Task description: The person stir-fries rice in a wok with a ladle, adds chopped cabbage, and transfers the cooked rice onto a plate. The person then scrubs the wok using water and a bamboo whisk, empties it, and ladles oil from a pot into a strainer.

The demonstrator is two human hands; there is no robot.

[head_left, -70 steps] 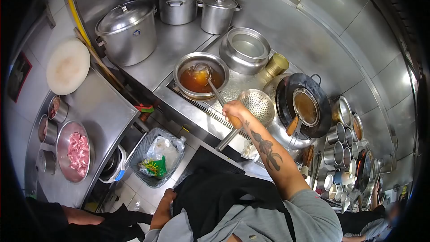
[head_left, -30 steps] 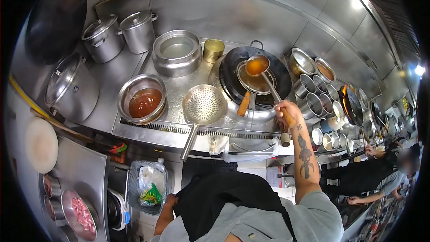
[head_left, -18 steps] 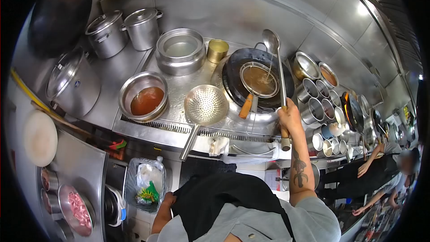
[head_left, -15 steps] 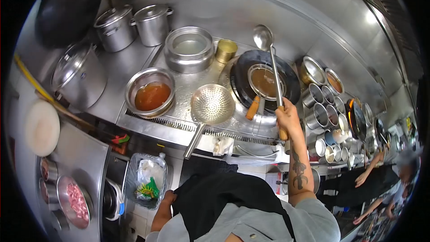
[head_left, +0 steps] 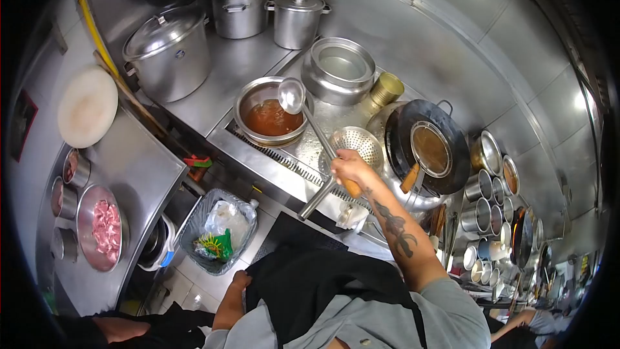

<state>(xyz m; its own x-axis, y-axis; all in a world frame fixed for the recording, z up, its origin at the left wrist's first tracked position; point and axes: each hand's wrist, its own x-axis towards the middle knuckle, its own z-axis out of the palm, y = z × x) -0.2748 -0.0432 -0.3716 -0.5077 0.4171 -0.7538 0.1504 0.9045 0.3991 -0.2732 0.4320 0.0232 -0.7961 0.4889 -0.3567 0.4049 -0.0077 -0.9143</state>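
My right hand (head_left: pixel 351 171) is wrapped around the handle of a long metal ladle (head_left: pixel 318 130). The ladle's bowl hangs over the near right rim of a steel bowl (head_left: pixel 248 130) of orange-brown liquid (head_left: pixel 271 118). Below my right forearm lies a perforated strainer (head_left: pixel 357 142), its handle reaching past the counter's front edge. To the right, a fine-mesh skimmer (head_left: pixel 431 148) with a wooden handle sits in a black wok (head_left: pixel 462 123). My left hand (head_left: pixel 240 279) is low beside my black apron; its fingers are hidden.
A wide pot (head_left: pixel 336 87) of clear liquid and a gold tin (head_left: pixel 387 88) stand behind. Lidded stockpots (head_left: pixel 173 58) are at the back left. Raw meat fills a bowl (head_left: pixel 87 245) on the left counter. A lined bin (head_left: pixel 187 255) stands on the floor. Another person's arm (head_left: pixel 123 328) shows lower left.
My right hand has carried the ladle left, from above the wok to the bowl of orange-brown liquid. The view has turned left. A person's arm now appears at the lower left.
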